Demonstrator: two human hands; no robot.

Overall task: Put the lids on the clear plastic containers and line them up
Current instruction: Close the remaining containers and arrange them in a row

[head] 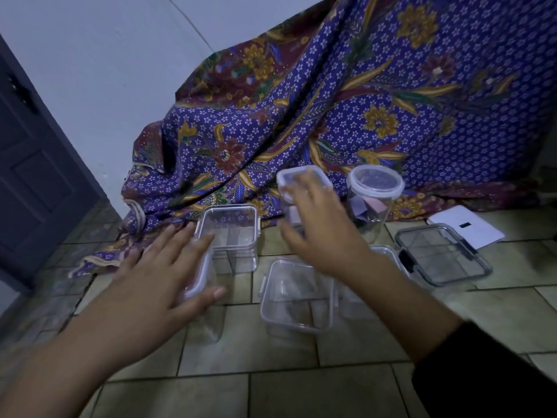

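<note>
Both hands are spread wide, fingers straight, closed on nothing. Nearest, the left hand [168, 267] lies flat on the lid of the front-left container [211, 321], thumb at its near edge, on the tiled floor [301, 393]. Just right of it stands the middle container [298, 297], square and clear, lid on. Another clear container [388, 254] is mostly hidden under the right forearm. At the right sits a flat box [443, 254] with a dark-trimmed lid, a white card [467, 227] behind it. Past the left fingertips stands the back-left container [232, 233], lidded too. Farther back, the right hand [322, 233] reaches over the lid of the tall container [287, 179] — blurred, so contact is unclear. Beside that, a round jar [375, 182] with its lid on holds coloured paper bits, just before a patterned cloth [331, 116].
</note>
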